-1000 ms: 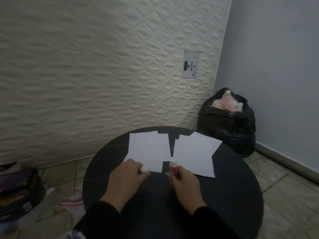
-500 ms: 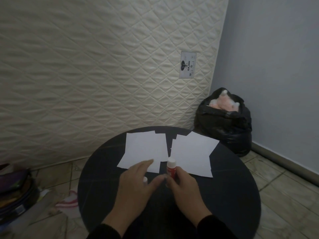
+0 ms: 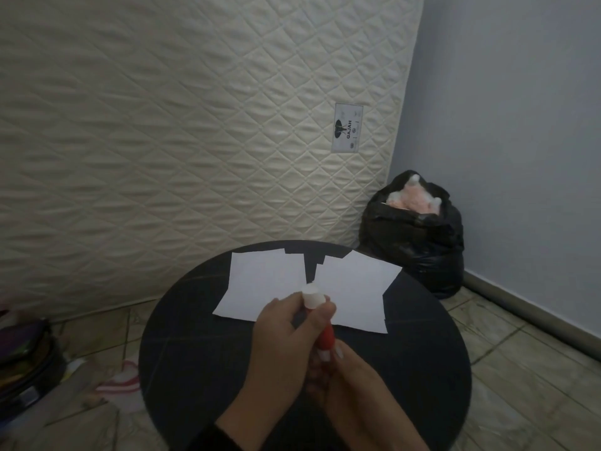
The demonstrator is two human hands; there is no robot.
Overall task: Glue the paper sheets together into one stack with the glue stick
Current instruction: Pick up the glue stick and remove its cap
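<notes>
A red glue stick [image 3: 326,340] with a white cap [image 3: 313,295] is lifted above the round black table [image 3: 201,353], tilted away from me. My right hand [image 3: 344,382] grips its red lower end. My left hand [image 3: 286,333] closes around the upper part, fingertips at the white cap. Two groups of white paper sheets lie flat at the table's far side: the left sheets [image 3: 263,284] and the right sheets [image 3: 354,294], slightly overlapping behind the cap.
A quilted cream mattress [image 3: 195,141] leans upright behind the table. A stuffed black rubbish bag [image 3: 416,236] sits on the floor at the right, by the blue wall. A dark bag [image 3: 22,356] and a pink-and-white cloth [image 3: 120,380] lie on the tiled floor at left.
The glue stick has been lifted off the table toward me. My left hand left the left paper sheets and closed on the stick's capped end. The view shifted slightly.
</notes>
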